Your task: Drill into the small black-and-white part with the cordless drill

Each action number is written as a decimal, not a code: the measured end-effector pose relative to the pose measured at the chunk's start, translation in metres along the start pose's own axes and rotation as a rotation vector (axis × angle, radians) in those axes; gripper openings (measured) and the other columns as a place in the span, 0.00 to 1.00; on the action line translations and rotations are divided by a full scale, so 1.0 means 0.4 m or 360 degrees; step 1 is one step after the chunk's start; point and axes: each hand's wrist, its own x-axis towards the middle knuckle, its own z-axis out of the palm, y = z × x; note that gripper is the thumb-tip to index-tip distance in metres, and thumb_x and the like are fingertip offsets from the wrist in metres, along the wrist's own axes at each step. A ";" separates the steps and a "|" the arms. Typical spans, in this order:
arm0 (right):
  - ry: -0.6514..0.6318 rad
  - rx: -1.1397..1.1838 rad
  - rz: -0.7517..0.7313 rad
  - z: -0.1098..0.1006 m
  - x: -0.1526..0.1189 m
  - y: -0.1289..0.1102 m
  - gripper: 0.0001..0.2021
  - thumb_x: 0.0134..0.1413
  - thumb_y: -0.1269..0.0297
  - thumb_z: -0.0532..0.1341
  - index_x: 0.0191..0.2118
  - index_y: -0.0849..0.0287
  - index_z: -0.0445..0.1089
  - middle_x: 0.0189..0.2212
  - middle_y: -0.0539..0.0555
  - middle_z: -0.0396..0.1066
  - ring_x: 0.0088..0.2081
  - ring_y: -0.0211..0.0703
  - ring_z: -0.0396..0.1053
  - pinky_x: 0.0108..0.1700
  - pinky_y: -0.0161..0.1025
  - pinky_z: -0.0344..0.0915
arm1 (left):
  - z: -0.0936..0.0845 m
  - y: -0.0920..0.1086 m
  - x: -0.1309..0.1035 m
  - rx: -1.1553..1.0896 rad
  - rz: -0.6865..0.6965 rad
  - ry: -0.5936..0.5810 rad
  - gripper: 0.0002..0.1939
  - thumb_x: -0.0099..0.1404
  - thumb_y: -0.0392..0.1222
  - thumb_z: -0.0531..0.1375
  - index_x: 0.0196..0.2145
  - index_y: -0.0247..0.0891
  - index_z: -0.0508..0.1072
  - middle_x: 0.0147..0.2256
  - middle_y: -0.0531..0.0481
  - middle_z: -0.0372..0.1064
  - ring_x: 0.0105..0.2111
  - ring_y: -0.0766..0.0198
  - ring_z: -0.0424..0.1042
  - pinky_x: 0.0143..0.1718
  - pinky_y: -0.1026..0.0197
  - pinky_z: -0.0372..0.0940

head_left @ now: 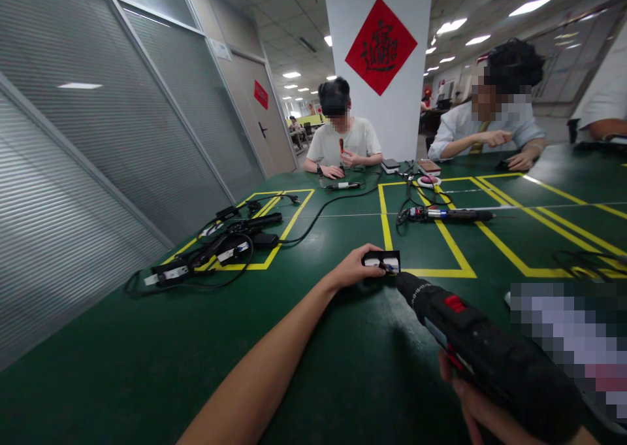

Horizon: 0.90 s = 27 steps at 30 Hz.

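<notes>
- Left hand (353, 272) pinches the small black box (382, 261), pinning it to the green counter (147, 366) mid-way across
- Right hand (482, 409) is wrapped round the black driver (470, 337), its tip touching the box
- Cables (215, 246) are piled toward the left edge

Bright, even light falls from ceiling panels (531, 5), leaving a soft sheen and faint shadows on the green desk (343, 353), while the wide lens bends the edges, the near screwdriver (470, 340) blurs slightly, and pixelated blocks mask some patches.
</notes>
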 end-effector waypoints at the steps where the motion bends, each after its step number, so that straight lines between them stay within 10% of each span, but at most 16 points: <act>1: -0.0009 0.0016 0.0005 0.000 0.001 0.002 0.04 0.44 0.65 0.60 0.30 0.51 0.70 0.15 0.45 0.68 0.14 0.39 0.65 0.19 0.36 0.67 | 0.001 0.000 0.000 -0.0005 -0.0008 0.0003 0.27 0.48 0.42 0.63 0.46 0.35 0.62 0.37 0.49 0.66 0.34 0.66 0.65 0.34 0.64 0.60; 16: 0.0004 0.0014 0.0036 0.006 0.016 0.037 0.03 0.43 0.66 0.60 0.26 0.50 0.67 0.08 0.41 0.62 0.11 0.38 0.65 0.14 0.33 0.63 | 0.002 -0.005 0.002 -0.0033 -0.0026 0.0019 0.27 0.48 0.42 0.63 0.46 0.35 0.63 0.36 0.49 0.66 0.33 0.67 0.65 0.33 0.65 0.59; 27: -0.0084 -0.0070 0.0068 0.018 0.036 0.180 0.07 0.50 0.61 0.54 0.36 0.51 0.65 0.07 0.43 0.64 0.11 0.41 0.65 0.13 0.36 0.62 | 0.001 0.005 0.001 -0.0031 -0.0008 0.0003 0.27 0.48 0.42 0.63 0.46 0.35 0.63 0.38 0.47 0.66 0.36 0.64 0.65 0.37 0.62 0.60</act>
